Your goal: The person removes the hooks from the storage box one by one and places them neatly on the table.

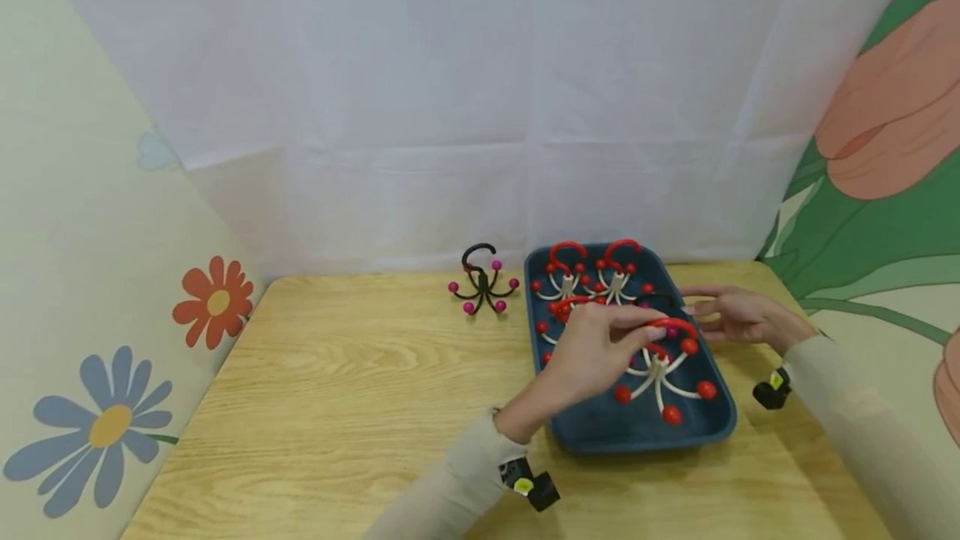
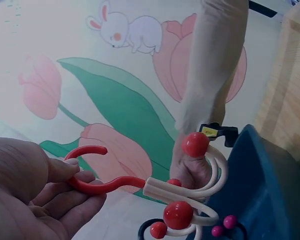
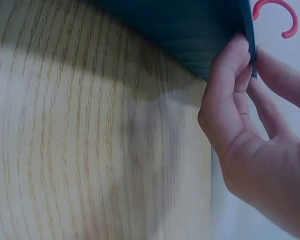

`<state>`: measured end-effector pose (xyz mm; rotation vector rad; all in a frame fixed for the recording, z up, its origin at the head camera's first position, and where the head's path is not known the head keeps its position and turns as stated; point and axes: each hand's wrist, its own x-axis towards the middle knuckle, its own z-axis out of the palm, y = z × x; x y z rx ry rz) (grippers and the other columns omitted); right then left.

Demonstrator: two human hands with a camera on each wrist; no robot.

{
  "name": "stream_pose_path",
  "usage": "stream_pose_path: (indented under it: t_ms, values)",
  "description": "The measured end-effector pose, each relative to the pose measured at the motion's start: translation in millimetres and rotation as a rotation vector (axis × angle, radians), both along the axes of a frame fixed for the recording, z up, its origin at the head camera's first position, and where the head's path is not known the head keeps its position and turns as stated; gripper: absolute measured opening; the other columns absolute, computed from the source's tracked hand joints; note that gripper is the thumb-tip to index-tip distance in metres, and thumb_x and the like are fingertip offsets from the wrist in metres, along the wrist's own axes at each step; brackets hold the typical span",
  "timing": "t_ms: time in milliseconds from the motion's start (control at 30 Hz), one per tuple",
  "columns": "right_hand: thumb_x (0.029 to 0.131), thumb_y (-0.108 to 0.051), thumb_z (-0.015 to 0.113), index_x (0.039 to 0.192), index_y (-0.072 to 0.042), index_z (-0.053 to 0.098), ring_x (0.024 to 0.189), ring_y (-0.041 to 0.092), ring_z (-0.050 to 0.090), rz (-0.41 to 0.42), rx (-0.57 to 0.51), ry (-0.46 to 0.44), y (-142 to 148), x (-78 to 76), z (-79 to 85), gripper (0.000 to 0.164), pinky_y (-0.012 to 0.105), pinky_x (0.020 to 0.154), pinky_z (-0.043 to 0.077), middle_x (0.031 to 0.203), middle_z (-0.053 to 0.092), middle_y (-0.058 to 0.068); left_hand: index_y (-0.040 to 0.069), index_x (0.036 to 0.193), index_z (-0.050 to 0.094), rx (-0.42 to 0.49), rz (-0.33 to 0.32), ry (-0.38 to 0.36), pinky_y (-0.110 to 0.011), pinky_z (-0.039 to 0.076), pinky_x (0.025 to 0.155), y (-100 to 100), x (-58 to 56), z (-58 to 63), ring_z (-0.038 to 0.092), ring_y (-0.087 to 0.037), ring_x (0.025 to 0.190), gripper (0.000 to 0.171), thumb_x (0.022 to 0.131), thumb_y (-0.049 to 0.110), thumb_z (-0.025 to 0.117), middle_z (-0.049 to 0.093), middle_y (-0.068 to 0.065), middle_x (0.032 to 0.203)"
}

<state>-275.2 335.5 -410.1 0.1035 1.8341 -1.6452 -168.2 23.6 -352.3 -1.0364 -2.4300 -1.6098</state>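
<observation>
My left hand (image 1: 596, 352) pinches the red hook of a hanger (image 1: 658, 369) between thumb and fingers. This hanger has white curved arms tipped with red balls and is over the front part of a dark blue tray (image 1: 645, 432). In the left wrist view the red hook (image 2: 97, 187) lies across the fingers. My right hand (image 1: 738, 315) grips the tray's right rim; the right wrist view shows fingers (image 3: 230, 65) on both sides of the edge. Inside the tray are several similar red-and-white hangers (image 1: 567, 286) and a black one with pink balls, partly hidden.
A black hanger with pink balls (image 1: 482, 286) stands on the wooden table (image 1: 337, 373), left of the tray. White cloth (image 1: 412, 107) hangs behind. Flower-printed panels (image 1: 90, 273) flank the table on both sides.
</observation>
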Motion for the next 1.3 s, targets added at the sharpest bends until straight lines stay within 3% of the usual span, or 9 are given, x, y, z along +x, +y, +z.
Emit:
stream_pose_path:
  t_ms: [167,333,533,700,933,1267,1300]
  values:
    - [0.109,-0.013,0.056,0.131,-0.035,0.064,0.102,0.015,0.069,-0.018,-0.017,-0.008,-3,-1.9,0.7,0.032,0.030,0.090,0.061,0.113,0.068,-0.008,0.010,0.125,0.078,0.033,0.008,0.034,-0.014,0.047,0.060,-13,-3.1,11.1,0.070,0.003,0.073,0.026,0.102,0.019,0.071,0.083,-0.009,0.100]
    - [0.109,-0.010,0.056,0.112,-0.039,0.070,0.099,0.015,0.069,-0.021,-0.033,-0.014,-5,-1.6,-0.2,0.032,0.030,0.088,0.062,0.112,0.068,-0.008,0.009,0.125,0.078,0.015,0.026,0.045,-0.015,0.053,0.067,-24,-5.8,19.3,0.076,-0.008,0.081,0.026,0.102,0.019,0.070,0.083,-0.010,0.106]
    - [0.109,-0.011,0.057,0.118,-0.038,0.069,0.099,0.014,0.070,-0.020,-0.040,-0.012,-3,1.1,-0.7,0.031,0.030,0.088,0.062,0.111,0.070,-0.009,0.008,0.124,0.078,-0.009,0.039,0.088,-0.015,0.055,0.069,-36,-11.4,27.2,0.079,-0.018,0.082,0.026,0.102,0.018,0.070,0.082,-0.011,0.109]
    - [0.109,-0.011,0.056,0.116,-0.038,0.068,0.098,0.013,0.070,-0.018,-0.044,-0.017,0,2.7,0.3,0.031,0.030,0.087,0.061,0.112,0.069,-0.009,0.008,0.125,0.078,0.000,0.038,0.069,-0.017,0.054,0.064,-52,-16.5,36.7,0.075,-0.014,0.072,0.026,0.102,0.019,0.070,0.083,-0.010,0.105]
    - [0.108,-0.013,0.058,0.121,-0.037,0.066,0.097,0.012,0.070,-0.007,-0.025,-0.001,-1,3.4,2.7,0.029,0.029,0.087,0.061,0.114,0.068,-0.009,0.011,0.126,0.078,0.008,0.080,0.022,-0.021,0.052,0.065,-82,-22.6,46.4,0.080,-0.022,0.094,0.026,0.103,0.021,0.069,0.082,-0.012,0.111]
    - [0.109,-0.013,0.058,0.121,-0.036,0.067,0.098,0.012,0.070,-0.007,-0.026,-0.002,-2,3.1,3.0,0.028,0.030,0.088,0.061,0.114,0.069,-0.009,0.015,0.128,0.078,-0.041,0.210,0.009,-0.023,0.049,0.059,-124,-35.4,51.2,0.078,-0.009,0.085,0.027,0.104,0.025,0.069,0.081,-0.007,0.117]
    - [0.109,-0.013,0.058,0.121,-0.036,0.067,0.098,0.012,0.070,-0.007,-0.027,-0.003,-2,3.1,2.9,0.028,0.030,0.087,0.062,0.114,0.069,-0.009,0.016,0.128,0.078,-0.046,0.223,0.007,-0.023,0.046,0.055,-127,-36.5,51.9,0.075,-0.008,0.075,0.027,0.104,0.025,0.069,0.081,-0.006,0.116]
